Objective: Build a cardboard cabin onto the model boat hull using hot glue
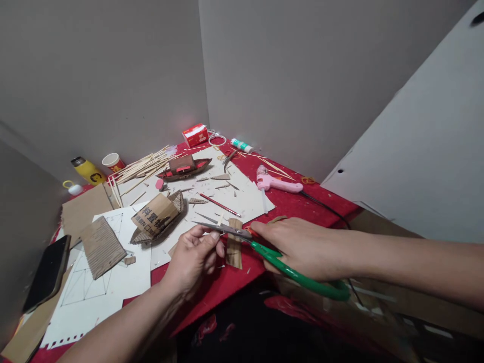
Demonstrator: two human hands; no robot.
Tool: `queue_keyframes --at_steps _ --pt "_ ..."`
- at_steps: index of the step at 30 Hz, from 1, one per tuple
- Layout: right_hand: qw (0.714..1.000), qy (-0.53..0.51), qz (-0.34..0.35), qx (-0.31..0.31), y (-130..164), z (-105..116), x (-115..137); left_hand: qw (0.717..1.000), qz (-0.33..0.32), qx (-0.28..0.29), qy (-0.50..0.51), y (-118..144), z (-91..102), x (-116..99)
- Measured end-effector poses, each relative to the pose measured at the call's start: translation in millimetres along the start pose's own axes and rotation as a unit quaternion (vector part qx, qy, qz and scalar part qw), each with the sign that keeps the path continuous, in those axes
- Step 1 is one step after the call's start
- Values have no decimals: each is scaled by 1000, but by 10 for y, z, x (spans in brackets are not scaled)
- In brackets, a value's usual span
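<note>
My right hand (302,247) grips green-handled scissors (287,269), whose metal blades (223,228) point left. My left hand (194,257) pinches a small thin piece right at the blades; the piece is too small to make out. A strip of corrugated cardboard (234,249) lies on the red table (302,206) just under the blades. Beyond my left hand sits an unfinished cardboard boat hull (159,219) on white paper (113,282).
A finished model boat (184,169) and a heap of bamboo sticks (145,166) lie further back. A pink glue gun (278,184) with its cable is at right. A phone (47,272), ribbed cardboard (102,247), a yellow bottle (88,171), a paper cup (112,162) and a red box (195,135) surround them.
</note>
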State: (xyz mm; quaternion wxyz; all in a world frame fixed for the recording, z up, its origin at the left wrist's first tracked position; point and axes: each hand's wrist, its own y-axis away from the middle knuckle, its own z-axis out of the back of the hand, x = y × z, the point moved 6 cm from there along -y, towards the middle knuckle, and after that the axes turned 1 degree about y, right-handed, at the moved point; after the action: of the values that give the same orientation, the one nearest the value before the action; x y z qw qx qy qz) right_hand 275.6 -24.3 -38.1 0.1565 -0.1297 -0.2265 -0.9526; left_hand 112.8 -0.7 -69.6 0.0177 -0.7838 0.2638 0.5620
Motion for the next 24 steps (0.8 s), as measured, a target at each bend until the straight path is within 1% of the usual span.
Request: queue_keyframes --at_steps 2,4,6,9,13,18,20,22,24 --pt "1000 -9 0 -7 -15 12 -14 1000 7 3 11 -23 -16 -3" --pt "1000 -13 -3 -6 -44 4 -32 999 28 3 25 -63 0 38" --pt "1000 -4 -13 7 -84 -15 -52 998 49 1 37 -111 36 102" --pt "999 4 -30 28 -162 -35 -65 997 61 -7 47 -178 93 189" --pt "996 -3 -60 61 -273 -59 -77 995 83 -7 52 -209 92 283" --pt "997 2 -31 71 -349 -36 -89 993 106 -9 43 -157 66 334" --pt "998 2 -22 52 -343 -9 -130 994 105 -11 36 -139 79 326" --pt "1000 4 -16 16 -324 28 -180 995 97 -16 29 -141 103 306" --pt "999 15 -24 -24 -300 67 -247 996 85 -24 23 -159 131 280"
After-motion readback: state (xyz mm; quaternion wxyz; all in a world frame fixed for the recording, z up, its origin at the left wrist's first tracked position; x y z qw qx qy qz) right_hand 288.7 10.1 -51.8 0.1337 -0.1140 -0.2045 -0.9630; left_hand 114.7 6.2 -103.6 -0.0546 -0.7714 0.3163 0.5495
